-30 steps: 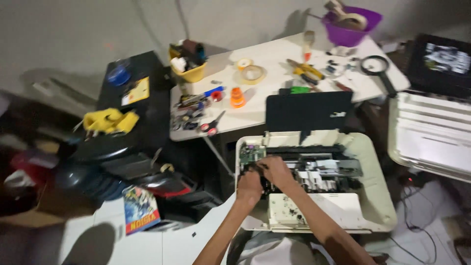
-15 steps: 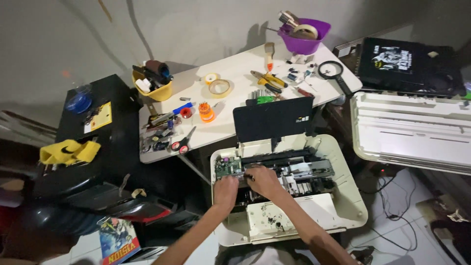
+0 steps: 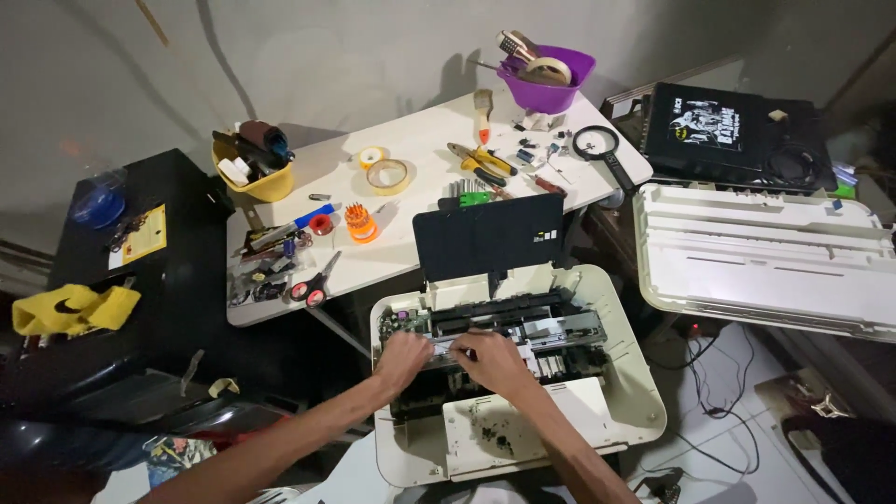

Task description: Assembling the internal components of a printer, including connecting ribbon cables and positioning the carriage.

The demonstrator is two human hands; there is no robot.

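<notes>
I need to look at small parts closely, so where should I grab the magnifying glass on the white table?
Probably by its black handle, coming from the right edge of the table. The magnifying glass lies flat with the round lens toward the wall and the handle pointing out to that edge, clear of the pliers.

A cream, matt plastic printer [image 3: 611, 392] sits opened, its inside showing dull grey metal rails and dark plastic parts; the left hand [image 3: 403, 357] and right hand [image 3: 492, 360] rest bare on them. Its raised paper tray [image 3: 488, 235] is black matt plastic. A detached printer cover [image 3: 765, 261] nearby is smooth pale plastic. The white table [image 3: 411, 149] looks smooth and slightly glossy. A purple bowl [image 3: 551, 89] is shiny plastic. A yellow cloth [image 3: 75, 308] looks soft.
</notes>
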